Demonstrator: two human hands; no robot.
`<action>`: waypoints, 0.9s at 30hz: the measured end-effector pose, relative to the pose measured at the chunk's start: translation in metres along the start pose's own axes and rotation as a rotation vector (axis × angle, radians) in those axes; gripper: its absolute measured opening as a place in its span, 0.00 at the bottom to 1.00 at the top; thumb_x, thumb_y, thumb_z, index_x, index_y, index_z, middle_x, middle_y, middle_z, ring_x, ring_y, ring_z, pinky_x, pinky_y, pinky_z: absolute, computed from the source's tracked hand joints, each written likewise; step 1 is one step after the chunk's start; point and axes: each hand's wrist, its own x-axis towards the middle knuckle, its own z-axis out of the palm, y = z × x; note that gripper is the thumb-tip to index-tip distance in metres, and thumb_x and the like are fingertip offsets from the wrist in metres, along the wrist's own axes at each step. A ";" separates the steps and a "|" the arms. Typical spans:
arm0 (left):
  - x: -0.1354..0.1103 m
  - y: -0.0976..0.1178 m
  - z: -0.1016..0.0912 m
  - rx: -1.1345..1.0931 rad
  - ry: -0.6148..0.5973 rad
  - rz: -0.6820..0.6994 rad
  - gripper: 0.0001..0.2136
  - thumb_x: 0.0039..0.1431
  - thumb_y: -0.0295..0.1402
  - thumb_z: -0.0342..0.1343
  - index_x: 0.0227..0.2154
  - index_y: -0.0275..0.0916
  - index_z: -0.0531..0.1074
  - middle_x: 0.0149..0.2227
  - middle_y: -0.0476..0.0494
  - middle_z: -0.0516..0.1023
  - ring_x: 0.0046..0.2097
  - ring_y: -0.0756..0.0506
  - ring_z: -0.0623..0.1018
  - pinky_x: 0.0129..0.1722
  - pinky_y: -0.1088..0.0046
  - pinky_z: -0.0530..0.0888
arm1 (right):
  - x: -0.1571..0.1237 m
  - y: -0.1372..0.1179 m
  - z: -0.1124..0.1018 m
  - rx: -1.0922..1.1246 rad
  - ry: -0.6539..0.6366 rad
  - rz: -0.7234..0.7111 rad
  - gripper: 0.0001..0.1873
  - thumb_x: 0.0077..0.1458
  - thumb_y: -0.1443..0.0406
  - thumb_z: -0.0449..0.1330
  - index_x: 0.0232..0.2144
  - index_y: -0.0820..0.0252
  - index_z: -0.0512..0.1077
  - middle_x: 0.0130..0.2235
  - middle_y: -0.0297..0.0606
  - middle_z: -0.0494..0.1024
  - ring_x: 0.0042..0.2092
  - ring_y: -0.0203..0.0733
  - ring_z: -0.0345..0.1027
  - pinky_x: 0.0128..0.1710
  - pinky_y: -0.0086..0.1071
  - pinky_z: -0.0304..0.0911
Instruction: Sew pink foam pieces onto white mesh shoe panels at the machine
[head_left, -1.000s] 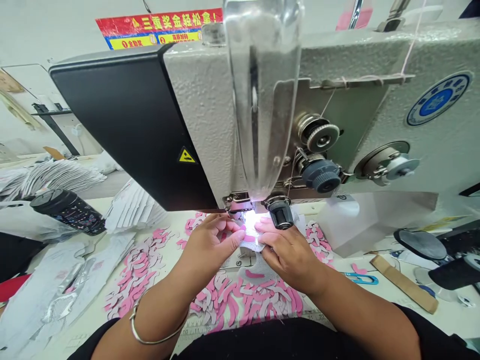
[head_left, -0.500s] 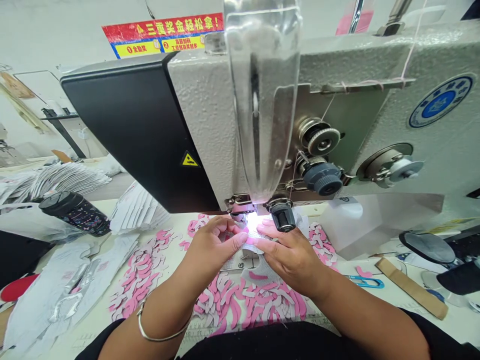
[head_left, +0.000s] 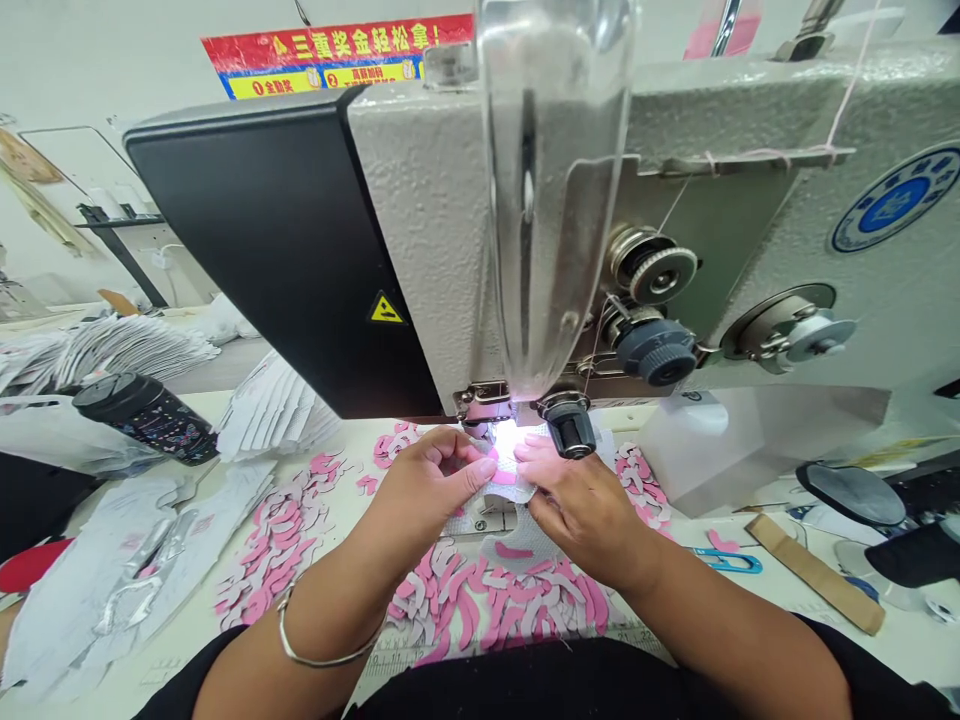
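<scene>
Right now the left hand (head_left: 427,478) and right hand (head_left: 581,510) pinch a white mesh piece with pink trim (head_left: 517,490), feeding it under the grey industrial sewing machine (head_left: 420,230).

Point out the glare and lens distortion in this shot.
Head view: lamp glare bleaches the mesh fabric between the left hand and right hand; wide-angle distortion bends the sewing machine arm and red banner; no strong motion blur shows.

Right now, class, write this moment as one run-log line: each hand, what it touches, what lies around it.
left hand: on grey mesh piece | right hand: on same piece | beside: sewing machine presser foot | around: pink-grey cutouts
</scene>
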 end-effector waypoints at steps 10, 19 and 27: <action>-0.001 -0.001 0.002 0.028 0.017 0.001 0.12 0.52 0.43 0.62 0.26 0.40 0.71 0.27 0.51 0.71 0.25 0.51 0.68 0.24 0.75 0.65 | 0.006 -0.001 -0.004 -0.002 0.017 -0.067 0.23 0.57 0.76 0.58 0.52 0.51 0.70 0.49 0.39 0.78 0.55 0.43 0.70 0.52 0.39 0.69; -0.003 0.012 0.006 -0.176 0.029 -0.091 0.11 0.47 0.38 0.65 0.31 0.39 0.72 0.34 0.48 0.73 0.32 0.50 0.72 0.23 0.78 0.64 | 0.009 -0.001 -0.008 0.024 -0.023 -0.026 0.20 0.59 0.75 0.55 0.50 0.51 0.72 0.47 0.39 0.79 0.51 0.43 0.72 0.49 0.41 0.70; 0.001 0.008 0.012 -0.284 0.046 -0.190 0.17 0.44 0.37 0.66 0.39 0.40 0.73 0.34 0.47 0.76 0.31 0.49 0.75 0.26 0.76 0.69 | 0.026 0.011 -0.026 0.157 -0.256 0.066 0.18 0.61 0.72 0.55 0.47 0.46 0.75 0.46 0.34 0.80 0.49 0.42 0.74 0.48 0.40 0.70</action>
